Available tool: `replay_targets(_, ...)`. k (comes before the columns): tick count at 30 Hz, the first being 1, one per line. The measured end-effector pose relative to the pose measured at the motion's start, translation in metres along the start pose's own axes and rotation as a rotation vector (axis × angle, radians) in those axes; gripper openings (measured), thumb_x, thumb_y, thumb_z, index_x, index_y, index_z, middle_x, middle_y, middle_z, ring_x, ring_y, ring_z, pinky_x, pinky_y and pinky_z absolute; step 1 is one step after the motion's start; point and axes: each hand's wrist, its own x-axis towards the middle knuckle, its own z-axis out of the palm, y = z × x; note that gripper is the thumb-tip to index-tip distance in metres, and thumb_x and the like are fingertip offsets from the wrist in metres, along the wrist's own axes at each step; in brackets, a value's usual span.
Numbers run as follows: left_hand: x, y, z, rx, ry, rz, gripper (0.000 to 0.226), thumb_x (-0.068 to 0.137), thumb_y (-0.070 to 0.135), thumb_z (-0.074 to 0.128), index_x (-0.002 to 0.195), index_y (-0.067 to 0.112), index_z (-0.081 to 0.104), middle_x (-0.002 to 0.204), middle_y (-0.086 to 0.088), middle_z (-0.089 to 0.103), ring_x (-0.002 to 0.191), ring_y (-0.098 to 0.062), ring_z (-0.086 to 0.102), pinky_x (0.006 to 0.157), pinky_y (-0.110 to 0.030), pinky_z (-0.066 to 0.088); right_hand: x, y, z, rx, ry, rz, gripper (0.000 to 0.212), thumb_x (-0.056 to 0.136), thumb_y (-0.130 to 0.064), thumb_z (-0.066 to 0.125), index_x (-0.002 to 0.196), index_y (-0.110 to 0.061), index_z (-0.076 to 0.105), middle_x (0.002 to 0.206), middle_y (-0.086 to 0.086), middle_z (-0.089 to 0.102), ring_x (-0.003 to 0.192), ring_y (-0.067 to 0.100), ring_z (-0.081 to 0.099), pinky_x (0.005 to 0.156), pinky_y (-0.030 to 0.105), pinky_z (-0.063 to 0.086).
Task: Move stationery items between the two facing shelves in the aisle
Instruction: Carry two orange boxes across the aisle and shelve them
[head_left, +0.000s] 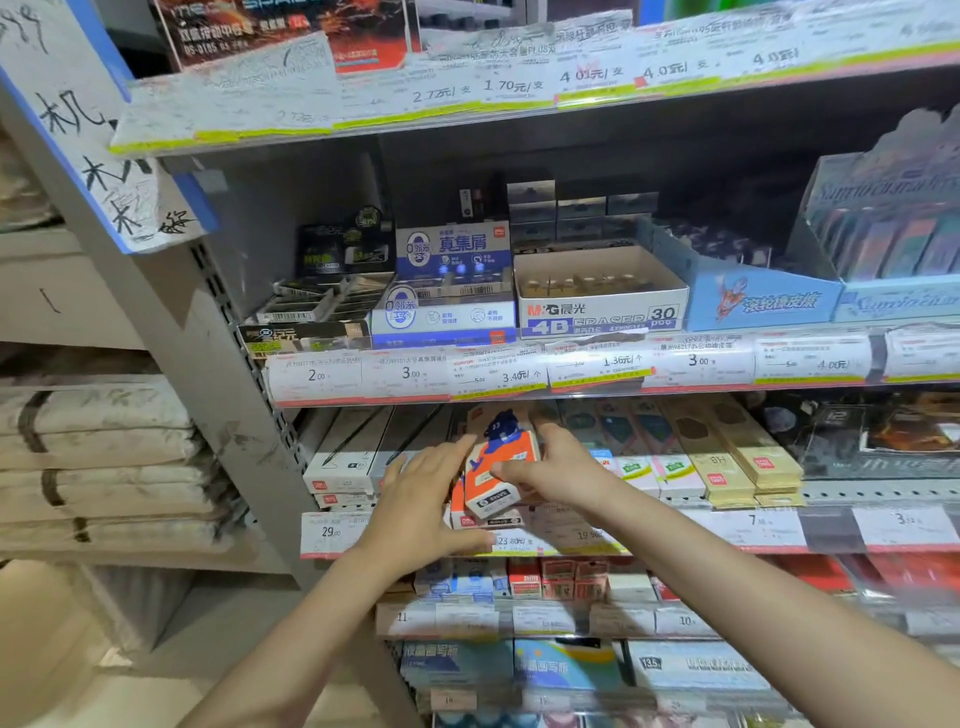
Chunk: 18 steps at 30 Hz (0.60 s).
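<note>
Head view: both bare arms reach up from 6 o'clock to a stationery shelf (571, 540), the third level down.
Orange box (500, 470): dead centre, tilted, blue cartoon print on top, sitting on a stack of like boxes at the shelf's front edge.
Box against fingers: wedged between the two hands, left hand at its 9 o'clock, right hand at its 3 o'clock.
Right hand (558, 475): thumb pressed on the box face, forefinger hooked over the far top corner at 1 o'clock, a pinch on the box.
Left hand (423, 491): fingers loosely spread and flat, tips touching the box's left edge, thumb down on the price strip (514, 540) at 6 o'clock.
Neighbours: white pencil boxes (345, 462) at 9 o'clock, tan pencil boxes (737, 457) at 3 o'clock.
Above, 12 o'clock: eraser carton (602, 304) on the next shelf.
</note>
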Motion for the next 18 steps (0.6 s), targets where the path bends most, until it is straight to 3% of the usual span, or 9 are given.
replay_targets(4, -0.002, -0.005, 0.000, 0.050, 0.000, 0.061, 0.098, 0.061, 0.085, 0.030, 0.145, 0.042, 0.007, 0.152, 0.011, 0.030, 0.141, -0.015, 0.025, 0.116, -0.043, 0.013, 0.009, -0.001, 0.016, -0.085, -0.012, -0.029, 0.046, 0.076, -0.024, 0.072, 0.112, -0.008, 0.050, 0.109, 0.011, 0.065, 0.099, 0.025, 0.063, 0.084, 0.035, 0.051)
replay_targets(8, -0.005, -0.005, 0.000, 0.008, 0.020, 0.072, 0.098, 0.064, 0.082, 0.029, 0.148, 0.033, 0.015, 0.152, 0.007, 0.032, 0.142, -0.018, 0.026, 0.115, -0.040, 0.009, 0.009, -0.008, 0.012, -0.354, -0.046, -0.145, 0.037, 0.072, -0.039, 0.073, 0.093, -0.013, 0.058, 0.093, 0.005, 0.068, 0.085, 0.017, 0.061, 0.066, 0.023, 0.046)
replay_targets(10, -0.004, -0.008, 0.001, 0.014, 0.021, 0.088, 0.099, 0.064, 0.083, 0.033, 0.147, 0.031, 0.020, 0.151, 0.005, 0.034, 0.140, -0.019, 0.028, 0.115, -0.042, 0.011, 0.008, -0.011, 0.004, -0.588, -0.095, -0.175, 0.044, 0.065, -0.050, 0.075, 0.089, -0.017, 0.059, 0.099, 0.007, 0.069, 0.091, 0.018, 0.058, 0.077, 0.028, 0.046)
replay_targets(13, -0.002, -0.015, 0.007, 0.036, 0.048, 0.105, 0.095, 0.066, 0.083, 0.033, 0.144, 0.030, 0.030, 0.147, 0.000, 0.042, 0.137, -0.024, 0.036, 0.112, -0.048, 0.019, 0.005, -0.010, -0.003, -1.035, -0.091, -0.186, 0.069, 0.055, -0.065, 0.073, 0.103, -0.017, 0.057, 0.105, 0.008, 0.060, 0.101, 0.025, 0.050, 0.088, 0.036, 0.038)
replay_targets(15, 0.000, -0.017, 0.009, 0.061, 0.056, 0.106, 0.086, 0.070, 0.075, 0.041, 0.142, 0.029, 0.032, 0.144, 0.000, 0.045, 0.133, -0.025, 0.040, 0.110, -0.049, 0.024, 0.007, -0.003, -0.002, -1.092, -0.092, -0.218, 0.077, 0.056, -0.063, 0.074, 0.113, -0.015, 0.053, 0.110, 0.008, 0.058, 0.107, 0.026, 0.050, 0.091, 0.038, 0.035)
replay_targets(18, 0.002, -0.016, 0.008, 0.102, 0.038, 0.099, 0.082, 0.075, 0.071, 0.045, 0.144, 0.031, 0.028, 0.145, 0.002, 0.042, 0.134, -0.022, 0.036, 0.111, -0.046, 0.023, 0.009, 0.007, -0.004, -0.952, -0.127, -0.292, 0.082, 0.063, -0.054, 0.074, 0.128, -0.016, 0.040, 0.116, 0.007, 0.057, 0.110, 0.026, 0.052, 0.090, 0.037, 0.039)
